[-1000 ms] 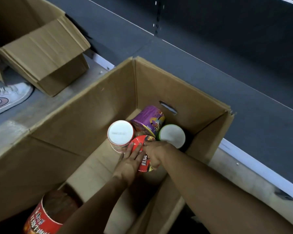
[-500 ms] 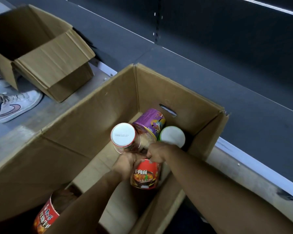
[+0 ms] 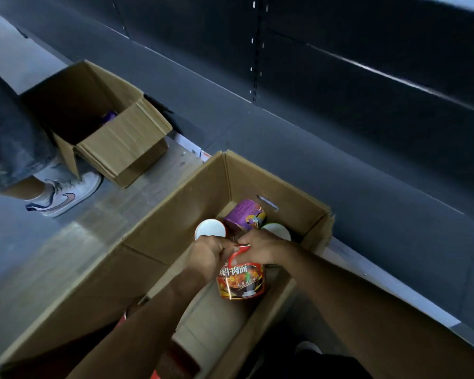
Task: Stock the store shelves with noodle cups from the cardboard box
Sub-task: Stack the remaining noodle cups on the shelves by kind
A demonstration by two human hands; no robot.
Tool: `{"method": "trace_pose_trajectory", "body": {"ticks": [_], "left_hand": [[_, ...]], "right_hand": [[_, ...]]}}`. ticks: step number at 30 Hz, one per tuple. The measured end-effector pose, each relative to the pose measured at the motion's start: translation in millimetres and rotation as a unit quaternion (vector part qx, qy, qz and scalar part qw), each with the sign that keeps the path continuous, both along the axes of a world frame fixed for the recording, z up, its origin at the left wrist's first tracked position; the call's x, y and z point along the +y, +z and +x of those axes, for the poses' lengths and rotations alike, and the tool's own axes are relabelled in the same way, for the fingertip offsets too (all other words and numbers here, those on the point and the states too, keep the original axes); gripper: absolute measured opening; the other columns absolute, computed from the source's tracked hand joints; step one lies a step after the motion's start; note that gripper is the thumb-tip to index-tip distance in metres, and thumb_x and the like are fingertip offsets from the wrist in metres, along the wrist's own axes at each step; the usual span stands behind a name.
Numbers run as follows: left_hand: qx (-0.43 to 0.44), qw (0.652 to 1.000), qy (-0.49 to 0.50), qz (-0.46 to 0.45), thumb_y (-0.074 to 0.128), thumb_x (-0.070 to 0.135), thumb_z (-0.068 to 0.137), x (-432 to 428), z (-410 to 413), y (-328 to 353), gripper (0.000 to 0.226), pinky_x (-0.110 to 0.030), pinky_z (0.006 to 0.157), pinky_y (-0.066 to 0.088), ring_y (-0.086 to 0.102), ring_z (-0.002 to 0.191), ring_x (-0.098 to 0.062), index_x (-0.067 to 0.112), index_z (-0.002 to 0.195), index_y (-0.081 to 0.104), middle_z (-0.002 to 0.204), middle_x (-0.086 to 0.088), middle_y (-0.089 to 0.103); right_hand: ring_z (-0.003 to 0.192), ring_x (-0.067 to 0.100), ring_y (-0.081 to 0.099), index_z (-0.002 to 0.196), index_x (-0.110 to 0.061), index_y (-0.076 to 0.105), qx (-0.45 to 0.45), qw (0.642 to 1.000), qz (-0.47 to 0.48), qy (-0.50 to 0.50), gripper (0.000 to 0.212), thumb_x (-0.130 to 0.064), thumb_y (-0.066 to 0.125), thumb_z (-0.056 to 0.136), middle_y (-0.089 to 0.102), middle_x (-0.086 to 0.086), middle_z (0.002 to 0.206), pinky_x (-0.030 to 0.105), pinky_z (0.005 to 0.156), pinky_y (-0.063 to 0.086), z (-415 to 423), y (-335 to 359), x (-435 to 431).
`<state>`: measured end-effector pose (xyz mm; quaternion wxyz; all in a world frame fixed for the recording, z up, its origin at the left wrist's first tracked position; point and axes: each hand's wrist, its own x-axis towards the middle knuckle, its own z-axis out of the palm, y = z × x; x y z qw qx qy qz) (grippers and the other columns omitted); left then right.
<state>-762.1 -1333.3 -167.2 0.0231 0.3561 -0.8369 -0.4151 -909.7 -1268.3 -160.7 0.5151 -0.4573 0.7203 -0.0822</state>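
The dark grey store shelf [image 3: 340, 173] runs along the far side of the cardboard box [image 3: 175, 214]. The box stands open on the pale floor [image 3: 107, 209], just in front of the shelf's edge. Above the middle of the box, my left hand [image 3: 208, 255] and right hand [image 3: 260, 248] meet on the red noodle cup [image 3: 241, 280]. The fingers of both hands are curled over its far end, and its printed side faces me. Its near end hangs free above the box floor, and I cannot tell which end carries the lid. In the far corner of the box lie three more: a purple cup [image 3: 244, 214] on its side and a white-ended cup [image 3: 210, 228] just left of it. The third is another white-ended cup [image 3: 277, 231], half hidden behind my right hand. To the left of the box, well apart, stands a second box [image 3: 121, 143] with someone's shoe [image 3: 66, 195] beside it. The step in hand appears to be lifting this cup out to the shelf. To do it well, I judge that one hand should move down to wrap the cup's body, since a grip on one end alone lets the other end swing. The cup should rise straight up past the box's right wall before travelling towards the shelf. It should then be set on its base with the label outward. The three cups in the corner sit close to my knuckles, so the lift should draw away from them.
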Motion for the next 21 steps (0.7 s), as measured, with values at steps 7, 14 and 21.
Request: {"method": "trace_pose_trajectory", "body": {"ticks": [7,14,21], "left_hand": [[-0.053,0.998,-0.022,-0.031,0.05,0.04,0.093,6,-9,122,0.046,-0.006,0.057,0.037,0.056,0.061,0.004,-0.001,0.093,0.072,0.065,0.003,0.059],[-0.037,0.989,-0.066,-0.127,0.035,0.061,0.082,0,4,244,0.051,-0.027,0.073,0.05,0.067,0.081,-0.013,0.029,0.095,0.072,0.088,0.003,0.073],[0.077,0.986,-0.079,-0.121,0.048,0.05,0.091,10,27,359,0.032,-0.017,0.076,0.051,0.065,0.086,-0.001,0.034,0.108,0.069,0.098,0.012,0.071]], "right_hand": [[0.1,0.021,0.06,0.096,-0.016,0.066,0.081,0.997,-0.007,0.012,0.033,-0.043,0.071,0.079,0.066,0.006,0.105,0.022,0.074,0.039,6,121,12],[0.08,0.012,0.065,0.076,-0.021,0.066,0.019,0.996,-0.063,-0.062,0.012,-0.031,0.07,0.081,0.067,0.0,0.082,0.02,0.061,0.048,7,258,21],[0.088,0.01,0.068,0.106,-0.019,0.072,0.027,0.988,-0.131,-0.079,0.027,-0.035,0.066,0.086,0.072,0.003,0.103,0.025,0.082,0.055,7,381,43]]}}
